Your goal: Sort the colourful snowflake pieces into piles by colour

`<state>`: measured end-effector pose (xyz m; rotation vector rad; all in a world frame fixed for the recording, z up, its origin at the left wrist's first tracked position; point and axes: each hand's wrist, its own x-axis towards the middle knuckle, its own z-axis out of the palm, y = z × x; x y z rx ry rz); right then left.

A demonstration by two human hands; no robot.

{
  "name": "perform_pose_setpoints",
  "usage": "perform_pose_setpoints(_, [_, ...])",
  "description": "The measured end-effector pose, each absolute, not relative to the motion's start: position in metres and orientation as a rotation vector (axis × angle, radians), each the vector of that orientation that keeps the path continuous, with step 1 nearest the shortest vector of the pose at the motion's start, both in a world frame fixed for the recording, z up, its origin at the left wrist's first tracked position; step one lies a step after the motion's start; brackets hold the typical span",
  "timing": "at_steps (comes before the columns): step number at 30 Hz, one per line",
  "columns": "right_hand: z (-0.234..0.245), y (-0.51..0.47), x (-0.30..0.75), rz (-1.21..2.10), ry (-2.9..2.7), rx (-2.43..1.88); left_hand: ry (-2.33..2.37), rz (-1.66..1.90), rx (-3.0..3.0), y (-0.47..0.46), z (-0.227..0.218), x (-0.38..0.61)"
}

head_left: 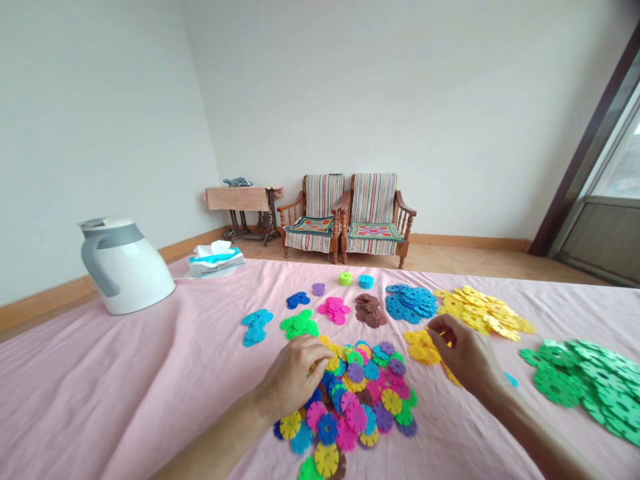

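on the pink tablecloth (150,373) a mixed pile of coloured snowflake discs (365,393) lies centre-front, the left hand (293,377) curled on its left edge, the right hand (465,360) bent over a small yellow disc pile (420,348), grip unclear.

I can read nothing here; the tissue pack (216,260) left of the frame's centre carries print, but it is too small for me.
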<state>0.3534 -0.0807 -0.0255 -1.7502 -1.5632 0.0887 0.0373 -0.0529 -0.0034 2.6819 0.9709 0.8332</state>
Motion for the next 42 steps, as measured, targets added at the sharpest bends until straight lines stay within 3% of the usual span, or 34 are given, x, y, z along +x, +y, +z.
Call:
perform_pose_setpoints(9, [-0.001,-0.111,0.301,0.662,-2.043,-1.531,0.967,0.825,2.676,-0.053,-0.004,0.037])
perform_pose_setpoints(18, [0.005,-0.119,0.291,0.721,-2.222,-1.483,0.972,0.775,2.658,-0.053,-0.005,0.037])
perform_pose_setpoints(31, [0.003,-0.116,0.294,0.893,-2.062,-1.441,0.976,0.769,2.641,-0.052,-0.006,0.036])
perform_pose_setpoints(42, [-0.042,-0.074,0.357,0.178,-1.64,-1.798,0.977,0.759,2.633,-0.053,-0.006,0.036])
